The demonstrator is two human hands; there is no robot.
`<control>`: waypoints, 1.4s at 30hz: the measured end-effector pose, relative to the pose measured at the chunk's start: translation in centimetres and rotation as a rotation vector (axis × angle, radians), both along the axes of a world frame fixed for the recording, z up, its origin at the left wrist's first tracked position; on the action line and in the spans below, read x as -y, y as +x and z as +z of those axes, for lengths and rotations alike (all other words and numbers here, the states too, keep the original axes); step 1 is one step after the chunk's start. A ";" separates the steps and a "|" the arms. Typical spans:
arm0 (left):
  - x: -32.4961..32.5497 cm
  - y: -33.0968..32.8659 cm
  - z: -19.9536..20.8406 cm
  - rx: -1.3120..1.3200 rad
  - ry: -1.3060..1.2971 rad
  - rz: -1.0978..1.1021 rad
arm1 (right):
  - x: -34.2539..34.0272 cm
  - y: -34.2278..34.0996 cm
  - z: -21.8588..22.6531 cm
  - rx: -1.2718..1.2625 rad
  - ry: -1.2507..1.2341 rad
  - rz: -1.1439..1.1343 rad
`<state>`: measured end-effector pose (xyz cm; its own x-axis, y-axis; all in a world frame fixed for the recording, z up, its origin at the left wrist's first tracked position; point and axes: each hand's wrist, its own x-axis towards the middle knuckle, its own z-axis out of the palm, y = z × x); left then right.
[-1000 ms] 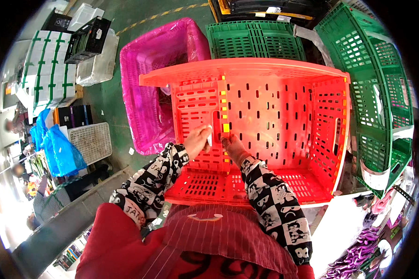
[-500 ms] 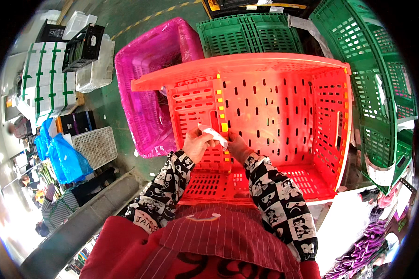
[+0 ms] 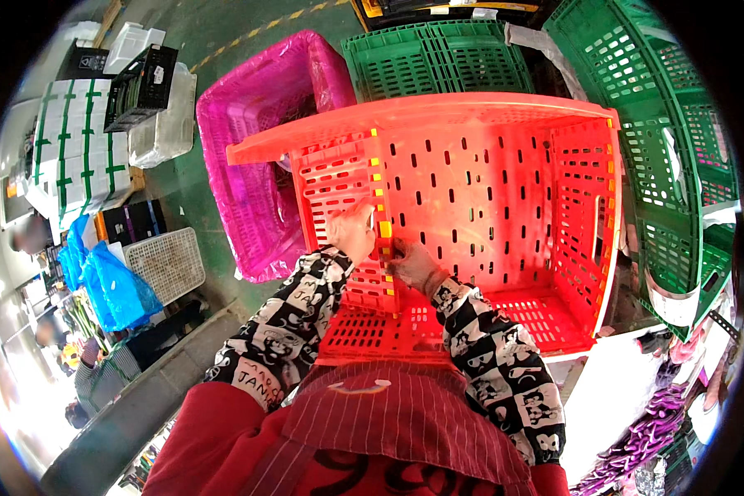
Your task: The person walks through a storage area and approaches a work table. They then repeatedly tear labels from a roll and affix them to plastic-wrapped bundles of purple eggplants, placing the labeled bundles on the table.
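Note:
A large red plastic crate (image 3: 471,198) with slotted walls lies open in front of me. Its left side panel (image 3: 335,178) has yellow tabs along its edge. My left hand (image 3: 351,233) is closed over this panel at its handle slot, its fingertips partly hidden. A small white piece of a label (image 3: 372,220) shows beside those fingers. On the inner side of the same edge, my right hand (image 3: 417,268) has its fingers bent together, the tips close to the yellow tabs. What they hold, if anything, is hidden.
A magenta crate lined with plastic film (image 3: 215,124) stands at the left behind the red one. Green crates (image 3: 438,58) are at the back and right. White boxes with green tape (image 3: 78,149) and a blue bag (image 3: 120,285) lie far left. Purple produce (image 3: 636,442) is low right.
The white label was held up between both hands; now only a small part shows by my left hand. My left hand has moved up onto the panel, and my right hand has come away from it.

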<state>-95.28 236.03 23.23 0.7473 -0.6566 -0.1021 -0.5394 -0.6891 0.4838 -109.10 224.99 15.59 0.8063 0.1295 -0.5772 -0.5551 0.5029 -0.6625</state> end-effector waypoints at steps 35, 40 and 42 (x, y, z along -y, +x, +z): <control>-10.1 1.7 10.2 -0.963 -0.272 0.568 | 0.6 9.9 -0.9 -0.299 -0.429 -0.122; -10.4 2.7 13.6 -0.955 -0.259 0.479 | 8.8 8.3 -0.5 -0.343 -0.048 -0.301; -10.0 3.7 13.1 -0.924 -0.168 0.350 | 7.0 8.8 2.5 -0.234 -0.180 -0.233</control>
